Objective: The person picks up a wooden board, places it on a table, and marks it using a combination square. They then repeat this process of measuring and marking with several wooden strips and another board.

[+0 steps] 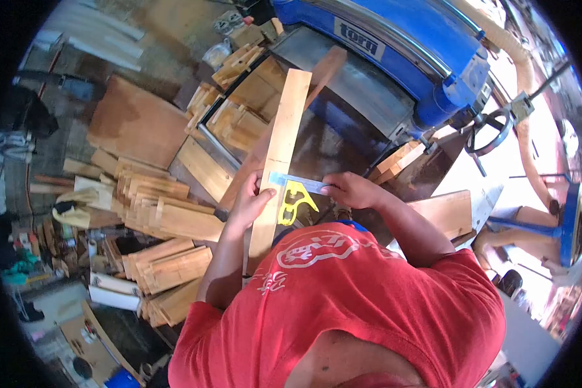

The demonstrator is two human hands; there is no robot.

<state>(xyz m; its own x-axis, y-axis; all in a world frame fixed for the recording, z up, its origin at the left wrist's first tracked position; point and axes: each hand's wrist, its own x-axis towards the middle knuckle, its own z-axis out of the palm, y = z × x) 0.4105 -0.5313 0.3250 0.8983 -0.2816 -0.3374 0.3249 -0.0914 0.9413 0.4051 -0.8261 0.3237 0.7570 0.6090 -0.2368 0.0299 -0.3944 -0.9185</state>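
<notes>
My left hand (255,202) is closed around the edge of a long, light wooden board (286,123), with the thumb on its upper face. The board points away from my body, and its near end reaches down by my shirt. A combination square (297,202) with a yellow head lies against the board's right edge, its metal blade across the face. My right hand (350,190) pinches the blade's right end between thumb and fingers. Small dark marks show on the board just beyond the blade.
A blue machine (394,39) with a grey metal bed (349,77) and a handwheel (489,132) stands ahead. Stacked boards (168,210) lie to the left, near a brown panel (136,123). Another board (441,215) rests at the right.
</notes>
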